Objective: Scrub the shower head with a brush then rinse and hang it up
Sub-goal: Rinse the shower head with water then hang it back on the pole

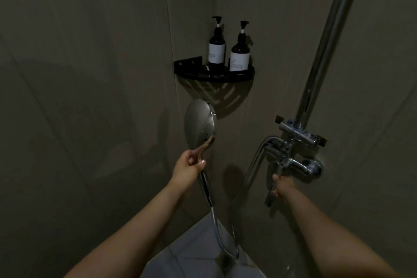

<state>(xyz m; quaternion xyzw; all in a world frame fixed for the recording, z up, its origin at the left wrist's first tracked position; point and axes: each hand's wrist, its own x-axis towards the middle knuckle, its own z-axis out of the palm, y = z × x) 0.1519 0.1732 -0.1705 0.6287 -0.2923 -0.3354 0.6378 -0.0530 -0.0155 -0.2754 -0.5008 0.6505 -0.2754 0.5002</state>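
One shower head [199,123], two hands on the job

Left hand [190,166] grips its handle below the corner shelf [214,74] with two pump bottles [217,46]; right hand [283,187] grips the tap lever [272,185].

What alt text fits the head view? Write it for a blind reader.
A person's left hand holds a shower head by its handle while the right hand grips the tap lever below a wall mixer. Two pump bottles stand on a black corner shelf.
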